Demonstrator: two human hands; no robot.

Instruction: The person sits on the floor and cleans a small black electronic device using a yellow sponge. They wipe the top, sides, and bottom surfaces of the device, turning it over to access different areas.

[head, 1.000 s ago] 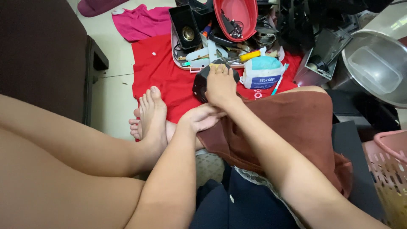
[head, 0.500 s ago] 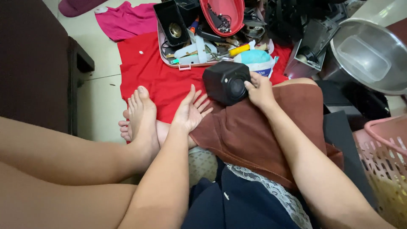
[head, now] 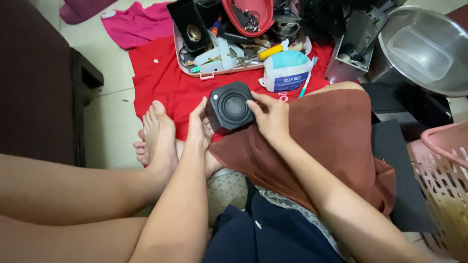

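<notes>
A small black cube speaker (head: 229,107) with a round cone facing me sits between both hands, over the edge of a brown cloth (head: 331,146) draped on my knee. My right hand (head: 270,114) grips its right side with fingers curled on it. My left hand (head: 197,129) touches its left side, fingers stretched upward along the edge. My bare feet (head: 156,136) rest on the floor just left of the hands.
A red cloth (head: 165,83) covers the floor ahead, holding a tray of tools and wires (head: 229,48), another black speaker (head: 190,27) and a white-blue packet (head: 285,73). A steel basin (head: 424,48) is far right, a pink basket (head: 443,165) near right, dark furniture (head: 39,78) left.
The right hand lifted the black speaker off the red cloth and brought it nearer, turning its cone toward me. The left hand rose from the foot to meet the speaker's left side.
</notes>
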